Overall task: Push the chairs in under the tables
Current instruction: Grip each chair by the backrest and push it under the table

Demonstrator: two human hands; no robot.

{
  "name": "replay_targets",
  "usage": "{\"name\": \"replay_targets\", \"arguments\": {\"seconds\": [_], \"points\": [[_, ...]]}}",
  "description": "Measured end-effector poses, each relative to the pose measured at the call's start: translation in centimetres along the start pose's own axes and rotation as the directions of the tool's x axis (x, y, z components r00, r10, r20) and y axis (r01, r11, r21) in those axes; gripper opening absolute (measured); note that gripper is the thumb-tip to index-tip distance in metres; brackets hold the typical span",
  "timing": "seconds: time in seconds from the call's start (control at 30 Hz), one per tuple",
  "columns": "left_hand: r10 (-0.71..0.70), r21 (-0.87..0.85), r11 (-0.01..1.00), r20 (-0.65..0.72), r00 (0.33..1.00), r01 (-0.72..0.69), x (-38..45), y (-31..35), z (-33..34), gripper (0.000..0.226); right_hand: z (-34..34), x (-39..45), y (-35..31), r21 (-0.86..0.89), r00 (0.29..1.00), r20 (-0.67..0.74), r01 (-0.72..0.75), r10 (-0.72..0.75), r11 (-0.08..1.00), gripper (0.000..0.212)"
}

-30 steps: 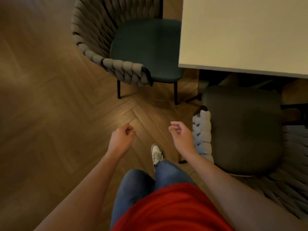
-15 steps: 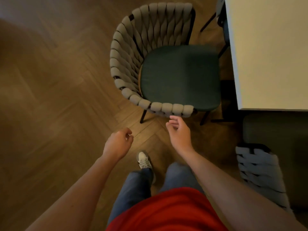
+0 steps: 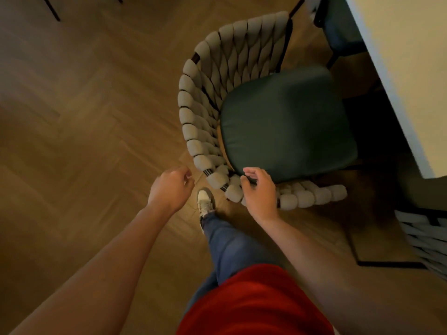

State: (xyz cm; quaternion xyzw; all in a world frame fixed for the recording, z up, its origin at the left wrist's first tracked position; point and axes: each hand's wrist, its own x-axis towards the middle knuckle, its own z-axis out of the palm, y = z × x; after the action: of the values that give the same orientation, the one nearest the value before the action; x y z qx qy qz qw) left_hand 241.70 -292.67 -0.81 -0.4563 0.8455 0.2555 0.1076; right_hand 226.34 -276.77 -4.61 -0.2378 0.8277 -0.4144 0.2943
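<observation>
A chair with a woven grey back and a dark green seat stands on the wood floor, its seat facing the pale table at the right. Only the seat's front edge reaches the table's shadow. My right hand lies over the near part of the woven rim, fingers loosely bent above the seat edge; I cannot tell whether it grips the rim. My left hand hangs loosely curled left of the chair, holding nothing and touching nothing.
A second woven grey chair sits at the lower right by the table's corner. Part of a third chair with a dark seat shows at the top beside the table. Thin dark furniture legs stand at the top left. My foot is just short of the chair.
I have stepped closer and the chair now sits nearer in view. My right hand has moved forward from short of the rim to over it. My left hand stays curled.
</observation>
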Motion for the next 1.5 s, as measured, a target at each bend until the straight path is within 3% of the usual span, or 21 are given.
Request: {"name": "replay_targets", "arguments": {"seconds": [0.23, 0.33, 0.47, 0.6, 0.7, 0.87, 1.03, 1.13, 1.27, 1.4, 1.5], "points": [[0.082, 0.1, 0.991, 0.063, 0.995, -0.088, 10.2, -3.1, -6.2, 0.028, 5.9, 4.7, -2.9, -0.023, 0.989, -0.06, -0.136, 0.134, 0.99, 0.021], [0.217, 0.196, 0.952, 0.107, 0.97, -0.234, 14.2, -2.8, -8.1, 0.028, 6.9, 5.6, -4.2, -0.032, 0.983, -0.09, -0.161, 0.157, 0.986, 0.022], [0.423, 0.273, 0.838, 0.22, 0.879, -0.472, 19.2, -1.1, -8.8, 0.021, 7.9, 6.5, -5.0, 0.013, 0.951, -0.139, -0.277, 0.276, 0.961, 0.025], [0.574, 0.316, 0.674, 0.344, 0.743, -0.667, 23.0, 0.7, -8.5, 0.017, 9.9, 6.7, -5.4, 0.077, 0.888, -0.252, -0.377, 0.384, 0.923, 0.025], [0.663, 0.346, 0.43, 0.506, 0.552, -0.834, 25.3, 1.4, -8.0, 0.023, 12.0, 7.0, -6.3, 0.072, 0.83, -0.317, -0.462, 0.46, 0.884, 0.023], [0.636, 0.183, 0.133, 0.738, 0.225, -0.974, 28.5, 1.1, -8.1, 0.028, 15.0, 8.2, -9.7, 0.162, 0.693, -0.426, -0.573, 0.581, 0.803, 0.024], [0.605, 0.08, -0.064, 0.796, 0.025, -0.995, 32.0, 0.0, -8.6, 0.052, 18.2, 9.0, -12.1, 0.037, 0.674, -0.408, -0.661, 0.615, 0.749, 0.044], [0.601, 0.108, -0.171, 0.799, -0.017, -0.979, 33.1, -1.1, -8.4, 0.065, 19.3, 9.0, -11.8, -0.111, 0.711, -0.409, -0.661, 0.572, 0.742, 0.068], [0.66, 0.129, -0.246, 0.748, -0.069, -0.961, 33.5, -1.5, -7.5, 0.063, 20.8, 8.9, -10.4, -0.239, 0.738, -0.477, -0.632, 0.478, 0.738, 0.063], [0.7, 0.08, -0.304, 0.694, -0.165, -0.949, 34.2, -1.4, -7.4, 0.063, 21.1, 9.2, -9.8, -0.259, 0.732, -0.535, -0.617, 0.421, 0.743, 0.061], [0.708, 0.114, -0.332, 0.686, -0.168, -0.936, 34.4, -1.0, -7.4, 0.064, 21.0, 9.5, -9.8, -0.261, 0.726, -0.577, -0.597, 0.373, 0.759, 0.061]]}}
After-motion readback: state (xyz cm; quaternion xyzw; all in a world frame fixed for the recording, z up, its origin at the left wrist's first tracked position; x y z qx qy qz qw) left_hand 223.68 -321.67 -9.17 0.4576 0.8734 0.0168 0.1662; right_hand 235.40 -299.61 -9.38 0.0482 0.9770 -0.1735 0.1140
